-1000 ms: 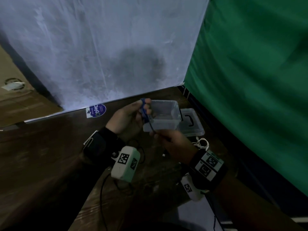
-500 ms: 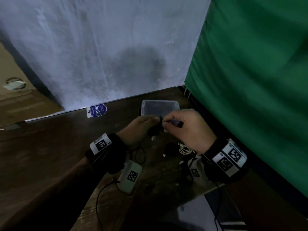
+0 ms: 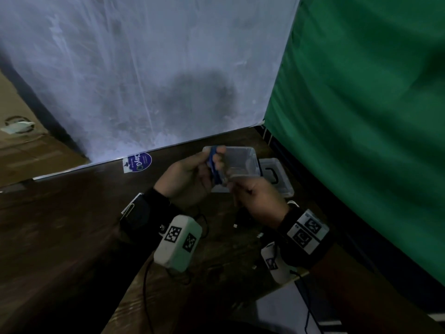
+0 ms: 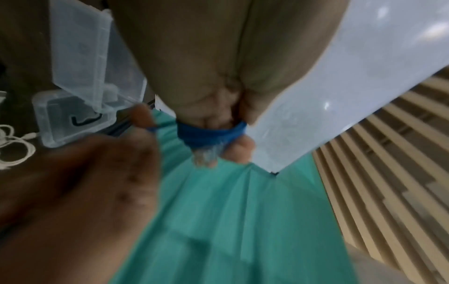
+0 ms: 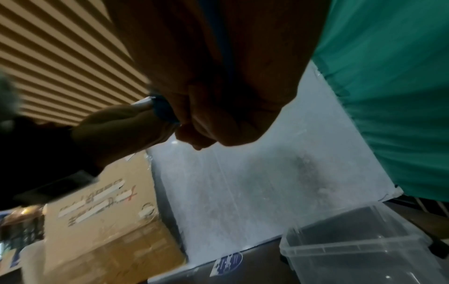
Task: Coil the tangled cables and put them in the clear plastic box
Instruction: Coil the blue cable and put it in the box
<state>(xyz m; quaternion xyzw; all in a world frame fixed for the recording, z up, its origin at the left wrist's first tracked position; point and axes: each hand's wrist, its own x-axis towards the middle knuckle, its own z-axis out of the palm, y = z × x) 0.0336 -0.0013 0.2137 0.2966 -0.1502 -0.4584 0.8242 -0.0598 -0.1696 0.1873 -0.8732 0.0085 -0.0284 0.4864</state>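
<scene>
Hands beside clear box rim

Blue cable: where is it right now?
Head view, centre: the blue cable is coiled around the left hand's fingers, held above the table in front of the clear plastic box, with the right hand just beside it.

Clear plastic box: smooth, translucent, faintly glossy; its lid the same plastic. Blue cable: matt, looks woven or rubbery, cannot tell which. Worktop: dark wood, grained, dull sheen; backdrop sheet whitish, scuffed, matt; curtain green cloth, soft folds, matt.
</scene>
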